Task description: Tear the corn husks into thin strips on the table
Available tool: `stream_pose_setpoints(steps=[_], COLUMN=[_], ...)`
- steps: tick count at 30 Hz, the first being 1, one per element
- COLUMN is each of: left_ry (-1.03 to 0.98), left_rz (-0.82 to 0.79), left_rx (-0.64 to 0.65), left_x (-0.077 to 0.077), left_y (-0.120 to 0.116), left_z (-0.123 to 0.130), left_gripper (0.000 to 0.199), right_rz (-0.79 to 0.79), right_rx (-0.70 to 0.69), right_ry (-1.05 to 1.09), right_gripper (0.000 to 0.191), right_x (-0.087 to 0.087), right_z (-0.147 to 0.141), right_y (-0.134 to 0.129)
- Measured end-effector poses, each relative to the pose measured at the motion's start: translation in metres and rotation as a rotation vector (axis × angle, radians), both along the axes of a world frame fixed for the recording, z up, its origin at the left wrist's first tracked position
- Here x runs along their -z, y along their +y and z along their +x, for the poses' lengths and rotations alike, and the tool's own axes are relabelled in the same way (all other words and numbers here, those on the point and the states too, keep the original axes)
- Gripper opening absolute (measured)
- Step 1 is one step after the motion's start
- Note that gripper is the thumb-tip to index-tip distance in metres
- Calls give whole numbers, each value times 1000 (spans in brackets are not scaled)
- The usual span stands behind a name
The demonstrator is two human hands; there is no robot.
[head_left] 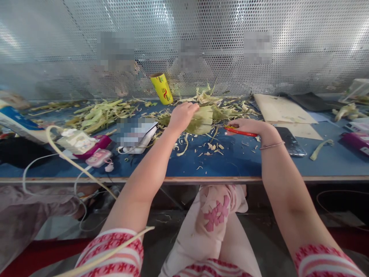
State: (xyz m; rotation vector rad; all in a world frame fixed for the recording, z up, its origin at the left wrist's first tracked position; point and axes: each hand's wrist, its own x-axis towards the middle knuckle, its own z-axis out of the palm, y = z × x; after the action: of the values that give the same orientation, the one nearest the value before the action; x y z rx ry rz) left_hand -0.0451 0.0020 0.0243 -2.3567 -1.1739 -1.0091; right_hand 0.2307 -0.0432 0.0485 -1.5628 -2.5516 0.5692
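My left hand (183, 114) is closed on a broad, flat, yellow-green dried leaf (204, 121) just above the blue table. My right hand (249, 125) grips scissors with red and orange handles (242, 132), their thin blades pointing left to the leaf's right edge. Whether the blades are apart is too small to tell. Small pale leaf clippings (213, 147) lie scattered on the table below both hands. Behind the leaf, more dry strips and scraps (206, 94) are heaped up.
A heap of long leaf strips (99, 115) lies left, near a yellow tube (162, 89). A phone (289, 141) and cardboard sheets (281, 109) are at right. At left are a white-cased device (142, 138), a pink pouch (98, 157) and cables. A perforated metal panel (219, 23) stands behind.
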Motion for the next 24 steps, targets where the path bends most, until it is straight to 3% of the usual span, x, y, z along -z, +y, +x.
stream_pose_setpoints(steps=[10,17,24], left_ry=[27,8,28], left_rz=[13,1,16], left_rx=[5,17,6], left_x=[-1,-2,-5], left_y=[-1,-1,-4], left_z=[2,0,-3], left_gripper=[37,35,35], right_rz=[-17,-14,57], right_rx=[-3,19,66], right_ry=[-32,-40,-67], right_gripper=[66,52,49], right_x=[0,-5,4], right_z=[3,1,7], right_y=[2,-3,9])
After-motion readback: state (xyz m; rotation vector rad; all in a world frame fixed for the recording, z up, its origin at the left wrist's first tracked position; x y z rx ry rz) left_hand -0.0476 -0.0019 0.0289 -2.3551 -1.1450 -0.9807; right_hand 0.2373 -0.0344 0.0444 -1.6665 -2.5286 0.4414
